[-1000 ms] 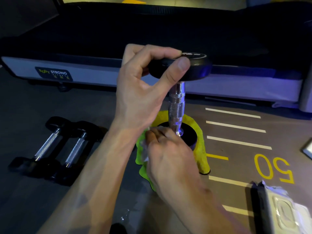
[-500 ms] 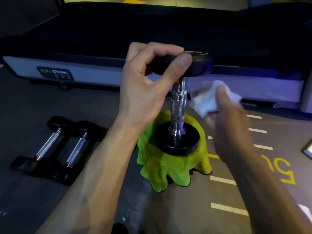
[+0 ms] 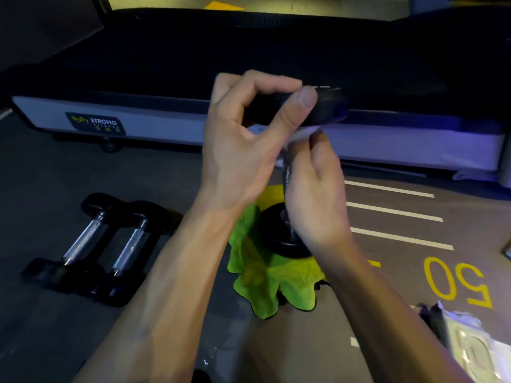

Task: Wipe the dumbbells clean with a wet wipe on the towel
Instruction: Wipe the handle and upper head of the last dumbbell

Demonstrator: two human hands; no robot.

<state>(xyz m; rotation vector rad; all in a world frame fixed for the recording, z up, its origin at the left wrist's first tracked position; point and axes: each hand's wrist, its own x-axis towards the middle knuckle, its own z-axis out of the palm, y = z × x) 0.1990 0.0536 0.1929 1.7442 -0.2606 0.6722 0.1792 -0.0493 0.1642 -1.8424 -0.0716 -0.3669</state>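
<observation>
Hands (image 3: 249, 150) on upright dumbbell (image 3: 329, 106) — right (image 3: 318, 194) wrapping wipe (image 3: 301, 135) round handle.

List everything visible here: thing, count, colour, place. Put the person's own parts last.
upright dumbbell: 1, black ends with a chrome handle, standing on end on the towel
towel: 1, yellow-green, crumpled on the floor at centre
wet wipe: 1, white, at the handle just under the top end, in the right hand
lying dumbbells: 2, black with chrome handles, side by side on the floor at left
wipe packet: 1, white, floor at lower right
treadmill: 1, black deck with a pale side rail, across the back
floor markings: white lines and a yellow 50, at right
left hand: grips the top end
right hand: holds the wipe round the handle
</observation>
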